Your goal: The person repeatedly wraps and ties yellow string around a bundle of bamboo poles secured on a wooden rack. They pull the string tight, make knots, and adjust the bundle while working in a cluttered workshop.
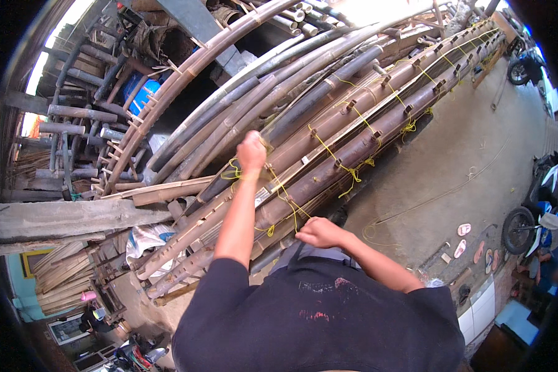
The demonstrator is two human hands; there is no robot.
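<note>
Two grips are closed: right hand (320, 234) pinching yellow cord (287, 198), left hand (252, 152) fisted, any contents hard to make out.

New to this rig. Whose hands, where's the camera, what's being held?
No machine here: these are a person's own bare hands. The single picture comes from a wide fisheye camera on their head, looking down, so straight things bend near the rim. In front lie long brown bamboo poles set with short pegs, with yellow cord strung across them. The right hand pinches a strand of that cord. The left hand is closed above the poles; what it grips, if anything, is too blurred to tell. More poles are stacked beyond.
</note>
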